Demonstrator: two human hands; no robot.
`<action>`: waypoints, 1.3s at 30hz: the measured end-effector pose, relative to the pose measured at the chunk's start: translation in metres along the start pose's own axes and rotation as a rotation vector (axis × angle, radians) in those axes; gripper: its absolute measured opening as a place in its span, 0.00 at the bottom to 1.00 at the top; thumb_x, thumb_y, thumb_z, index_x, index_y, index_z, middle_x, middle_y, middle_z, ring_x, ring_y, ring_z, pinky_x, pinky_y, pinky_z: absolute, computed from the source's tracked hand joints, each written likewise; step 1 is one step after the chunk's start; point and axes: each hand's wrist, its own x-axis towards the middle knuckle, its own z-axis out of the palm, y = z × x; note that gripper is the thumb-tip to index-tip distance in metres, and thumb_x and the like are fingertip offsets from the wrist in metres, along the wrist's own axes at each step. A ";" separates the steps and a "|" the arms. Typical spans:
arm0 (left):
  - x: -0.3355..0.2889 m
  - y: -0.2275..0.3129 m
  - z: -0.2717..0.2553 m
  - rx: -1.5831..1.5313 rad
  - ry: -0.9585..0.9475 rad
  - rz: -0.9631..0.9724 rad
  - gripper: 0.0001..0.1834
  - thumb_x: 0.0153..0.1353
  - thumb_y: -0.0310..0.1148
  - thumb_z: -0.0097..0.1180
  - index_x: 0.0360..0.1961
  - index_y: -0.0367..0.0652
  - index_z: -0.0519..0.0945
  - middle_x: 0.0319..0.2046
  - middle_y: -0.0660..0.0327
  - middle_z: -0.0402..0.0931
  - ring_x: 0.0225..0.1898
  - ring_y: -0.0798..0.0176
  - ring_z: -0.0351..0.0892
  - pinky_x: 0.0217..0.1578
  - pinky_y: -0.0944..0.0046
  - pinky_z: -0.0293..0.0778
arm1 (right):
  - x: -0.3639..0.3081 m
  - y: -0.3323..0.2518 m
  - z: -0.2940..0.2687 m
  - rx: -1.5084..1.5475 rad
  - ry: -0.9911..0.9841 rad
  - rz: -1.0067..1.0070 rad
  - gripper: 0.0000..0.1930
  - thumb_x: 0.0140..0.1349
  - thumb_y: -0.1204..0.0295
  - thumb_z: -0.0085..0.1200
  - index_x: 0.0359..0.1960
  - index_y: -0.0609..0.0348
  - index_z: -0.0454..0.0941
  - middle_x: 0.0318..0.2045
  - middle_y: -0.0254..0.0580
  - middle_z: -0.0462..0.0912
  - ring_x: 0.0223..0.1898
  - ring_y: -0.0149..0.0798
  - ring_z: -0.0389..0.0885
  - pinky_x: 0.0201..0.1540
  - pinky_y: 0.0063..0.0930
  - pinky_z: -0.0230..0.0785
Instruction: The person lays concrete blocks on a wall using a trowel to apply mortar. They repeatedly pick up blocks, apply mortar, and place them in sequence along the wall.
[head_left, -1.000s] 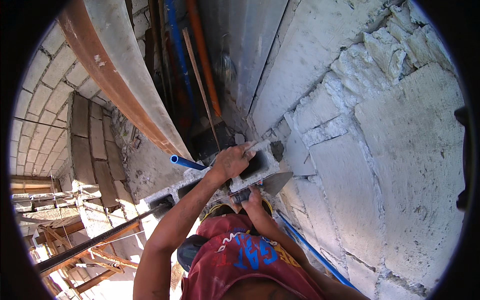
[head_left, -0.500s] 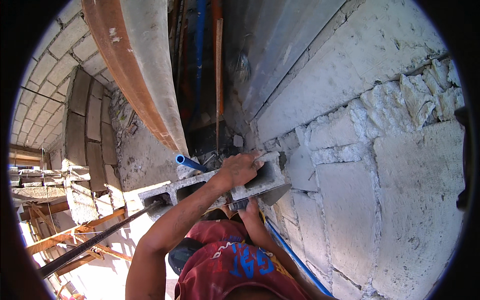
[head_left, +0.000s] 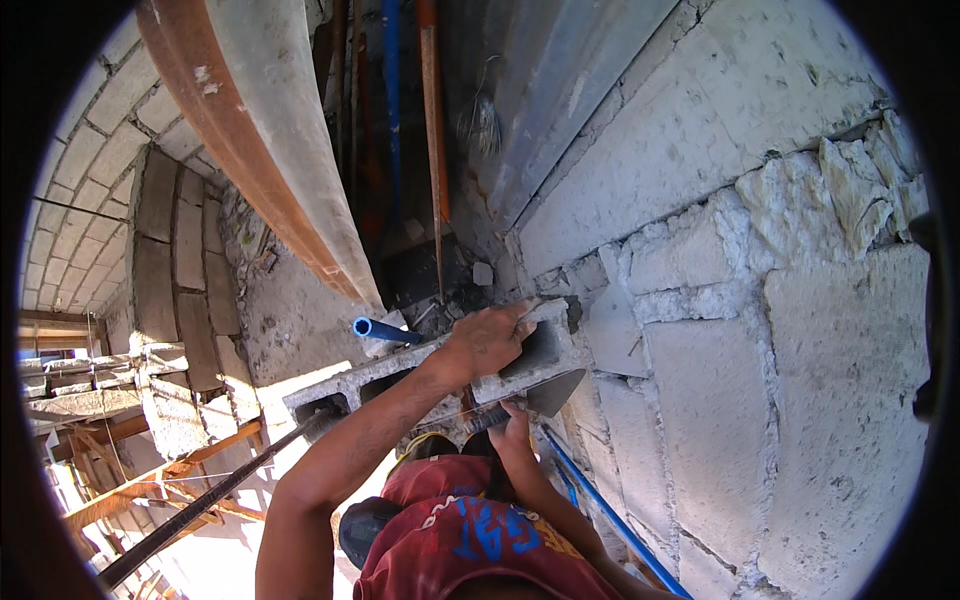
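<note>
Right grip (head_left: pixel 514 428), as I watch the head view, is wrapped round the handle of a grey pointed metal trowel (head_left: pixel 558 393), beside a grey hollow concrete block (head_left: pixel 572 352); my left grip (head_left: pixel 488 342) lies across that block, how tightly I cannot tell

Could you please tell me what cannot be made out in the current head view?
Head view: part of the trowel handle, covered by the right hand.
Head view: part of the hollow concrete block, hidden beneath the left hand and left forearm.
Head view: the lower end of the lower-right blue pipe, cut off by the bottom edge.
</note>
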 end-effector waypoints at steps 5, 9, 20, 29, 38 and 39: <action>0.011 -0.004 -0.004 0.028 -0.118 -0.041 0.29 0.71 0.48 0.42 0.68 0.44 0.65 0.49 0.39 0.77 0.52 0.38 0.77 0.55 0.49 0.70 | 0.037 0.032 -0.066 -0.239 0.115 -0.362 0.17 0.44 0.90 0.61 0.34 0.59 0.74 0.37 0.40 0.79 0.39 0.40 0.82 0.43 0.36 0.80; 0.021 -0.007 -0.007 0.046 -0.131 0.016 0.31 0.71 0.48 0.43 0.68 0.40 0.64 0.54 0.40 0.75 0.57 0.41 0.75 0.59 0.54 0.68 | 0.087 0.049 -0.091 -0.178 0.091 -0.506 0.16 0.43 0.90 0.63 0.33 0.60 0.76 0.34 0.43 0.80 0.37 0.41 0.82 0.39 0.36 0.79; 0.018 0.007 -0.011 0.180 -0.124 -0.013 0.29 0.70 0.45 0.43 0.65 0.38 0.68 0.59 0.41 0.71 0.63 0.42 0.68 0.63 0.55 0.63 | 0.156 0.001 -0.056 -0.685 0.319 -1.115 0.14 0.47 0.87 0.60 0.36 0.61 0.78 0.34 0.35 0.82 0.34 0.34 0.81 0.40 0.32 0.76; 0.019 0.002 -0.011 0.193 -0.101 0.003 0.28 0.70 0.46 0.42 0.63 0.37 0.70 0.59 0.41 0.71 0.63 0.39 0.67 0.63 0.53 0.63 | 0.123 0.063 -0.047 -0.708 0.320 -0.741 0.15 0.47 0.77 0.67 0.38 0.60 0.79 0.33 0.37 0.85 0.35 0.37 0.83 0.41 0.31 0.76; 0.035 -0.017 -0.003 0.201 -0.077 0.086 0.27 0.69 0.46 0.42 0.58 0.33 0.74 0.56 0.38 0.73 0.62 0.38 0.68 0.61 0.53 0.64 | 0.103 0.101 -0.059 -1.095 0.356 -0.594 0.20 0.44 0.71 0.64 0.40 0.67 0.77 0.29 0.56 0.82 0.34 0.53 0.84 0.38 0.47 0.74; 0.037 -0.020 -0.004 0.156 -0.107 0.077 0.27 0.69 0.46 0.42 0.58 0.33 0.74 0.57 0.39 0.73 0.62 0.39 0.69 0.61 0.54 0.64 | 0.098 0.107 -0.061 -1.127 0.332 -0.551 0.20 0.44 0.71 0.64 0.40 0.67 0.77 0.29 0.56 0.82 0.35 0.53 0.84 0.38 0.47 0.73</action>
